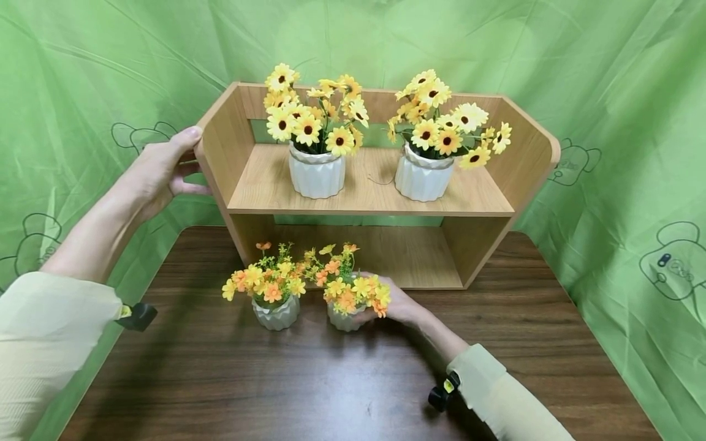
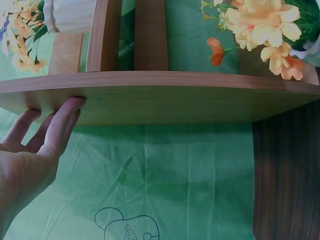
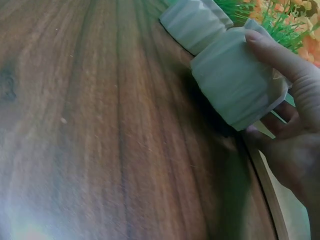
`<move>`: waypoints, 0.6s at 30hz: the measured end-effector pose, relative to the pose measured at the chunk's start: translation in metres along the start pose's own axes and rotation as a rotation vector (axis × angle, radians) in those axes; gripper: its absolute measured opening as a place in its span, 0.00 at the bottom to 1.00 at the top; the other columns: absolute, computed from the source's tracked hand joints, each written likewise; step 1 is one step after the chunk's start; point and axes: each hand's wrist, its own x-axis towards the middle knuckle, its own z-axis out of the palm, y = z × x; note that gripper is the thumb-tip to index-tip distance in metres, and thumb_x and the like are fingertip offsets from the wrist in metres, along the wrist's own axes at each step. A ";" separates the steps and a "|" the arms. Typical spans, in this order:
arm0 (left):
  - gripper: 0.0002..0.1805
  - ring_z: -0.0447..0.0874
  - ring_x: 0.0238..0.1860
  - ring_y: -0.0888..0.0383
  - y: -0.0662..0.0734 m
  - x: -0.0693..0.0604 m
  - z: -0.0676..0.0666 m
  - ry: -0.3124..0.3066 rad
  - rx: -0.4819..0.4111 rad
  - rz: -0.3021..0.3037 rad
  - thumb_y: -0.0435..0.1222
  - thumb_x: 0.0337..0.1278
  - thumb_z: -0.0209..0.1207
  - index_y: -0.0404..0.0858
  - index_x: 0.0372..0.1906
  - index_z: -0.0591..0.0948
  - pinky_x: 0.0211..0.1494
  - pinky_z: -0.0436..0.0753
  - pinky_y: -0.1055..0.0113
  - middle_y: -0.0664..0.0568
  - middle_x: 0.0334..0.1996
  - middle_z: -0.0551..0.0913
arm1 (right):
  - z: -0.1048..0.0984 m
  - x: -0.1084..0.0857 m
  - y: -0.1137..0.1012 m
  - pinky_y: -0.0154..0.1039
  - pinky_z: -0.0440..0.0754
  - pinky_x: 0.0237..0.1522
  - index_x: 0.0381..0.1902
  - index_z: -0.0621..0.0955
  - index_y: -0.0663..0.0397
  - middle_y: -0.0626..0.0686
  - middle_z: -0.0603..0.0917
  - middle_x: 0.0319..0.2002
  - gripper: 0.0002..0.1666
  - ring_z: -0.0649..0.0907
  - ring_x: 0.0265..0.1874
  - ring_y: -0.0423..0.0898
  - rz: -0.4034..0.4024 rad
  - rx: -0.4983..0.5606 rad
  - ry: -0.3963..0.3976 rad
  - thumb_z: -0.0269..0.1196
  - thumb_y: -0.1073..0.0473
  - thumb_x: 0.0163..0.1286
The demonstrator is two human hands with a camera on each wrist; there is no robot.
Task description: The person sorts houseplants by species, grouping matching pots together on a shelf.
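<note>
The left hand (image 1: 165, 166) touches the left side panel of a wooden two-tier shelf (image 1: 353, 213) with its fingertips; in the left wrist view the hand (image 2: 42, 142) has its fingers extended against the panel's outer face (image 2: 165, 102). The right hand (image 1: 386, 300) is round a small white pot (image 1: 343, 318) with orange and yellow flowers, in front of the shelf. In the right wrist view the thumb and fingers of the hand (image 3: 300, 115) grip this pot (image 3: 235, 77). A similar pot (image 1: 277, 314) stands on its left.
Two white pots (image 1: 317, 174) (image 1: 423, 177) of yellow daisies stand on the upper tier. The shelf stands at the back of a dark wooden table (image 1: 309, 380). Green cloth (image 1: 618, 122) hangs behind and at both sides.
</note>
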 end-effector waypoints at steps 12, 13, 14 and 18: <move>0.37 0.88 0.50 0.60 0.001 0.000 -0.001 0.001 0.002 0.000 0.48 0.75 0.57 0.34 0.78 0.61 0.42 0.95 0.58 0.53 0.57 0.79 | -0.028 0.001 -0.011 0.34 0.80 0.69 0.74 0.71 0.51 0.56 0.81 0.66 0.53 0.82 0.62 0.39 -0.006 -0.021 0.020 0.81 0.69 0.51; 0.37 0.88 0.50 0.60 0.001 0.000 -0.001 -0.001 0.001 0.000 0.48 0.75 0.57 0.34 0.78 0.61 0.42 0.95 0.58 0.53 0.57 0.79 | -0.030 0.001 -0.014 0.33 0.80 0.69 0.74 0.72 0.52 0.56 0.82 0.66 0.52 0.82 0.62 0.39 -0.002 -0.012 0.027 0.80 0.70 0.51; 0.37 0.88 0.50 0.60 0.001 0.001 -0.001 -0.001 0.001 0.000 0.47 0.75 0.57 0.33 0.78 0.61 0.42 0.95 0.58 0.53 0.57 0.79 | -0.032 0.001 -0.018 0.33 0.81 0.68 0.73 0.73 0.53 0.56 0.82 0.65 0.51 0.83 0.61 0.38 -0.001 -0.009 0.030 0.80 0.70 0.51; 0.37 0.88 0.50 0.60 0.000 0.001 0.000 -0.002 -0.001 -0.004 0.47 0.75 0.57 0.33 0.78 0.61 0.42 0.95 0.58 0.53 0.57 0.79 | -0.040 0.000 -0.033 0.34 0.84 0.64 0.67 0.77 0.55 0.52 0.86 0.59 0.43 0.85 0.56 0.39 0.022 0.011 0.046 0.79 0.70 0.52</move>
